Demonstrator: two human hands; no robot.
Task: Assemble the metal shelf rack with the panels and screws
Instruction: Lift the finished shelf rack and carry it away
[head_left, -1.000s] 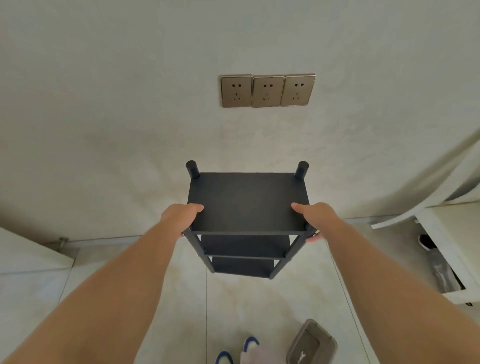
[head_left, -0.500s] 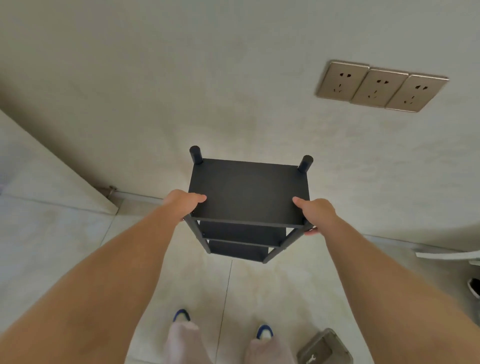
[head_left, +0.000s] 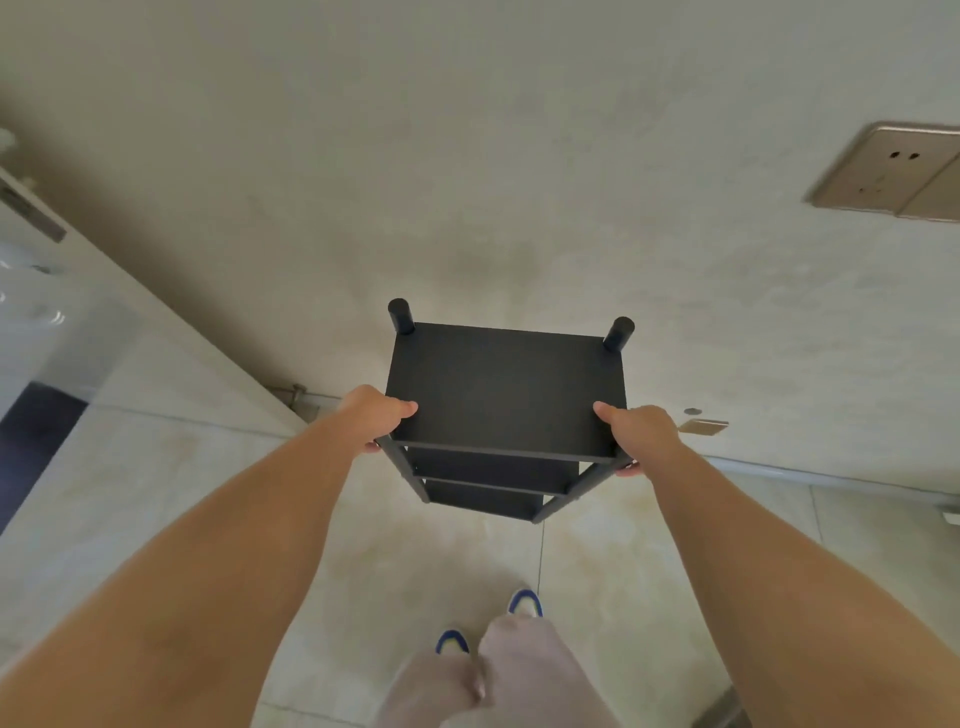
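Rack: black metal shelf rack stands upright in front of you, seen from above. Three panels stacked, top panel widest in view, two lower ones showing under its near edge.
Rack position: near the wall, over the tiled floor. Can't tell if its feet touch the floor, the bottom is hidden by the panels.
Posts: two round post tops stick up above the top panel at the far corners, left one and right one. Near corners are covered by your hands.
Left hand: your left hand grips the near-left corner of the rack. Thumb lies flat on the top panel, pointing inward. Fingers curl down round the corner post, tips just visible under the edge.
Right hand: your right hand grips the near-right corner the same way. Thumb on top of the panel, fingers wrapped under and round the post, tips showing below the edge.
Arms: both forearms stretched forward, roughly symmetric.
Feet: your shoes with blue toes are on the floor below the rack, close to each other, light trousers above them.
Wall: socket plate at the upper right, cut off by the frame edge. Small flat brown piece low by the wall, right of your right hand; can't tell what it is.
Left side: a white slanted surface runs along the left edge, blurred.
Bottom right: corner of a grey thing, mostly out of frame.
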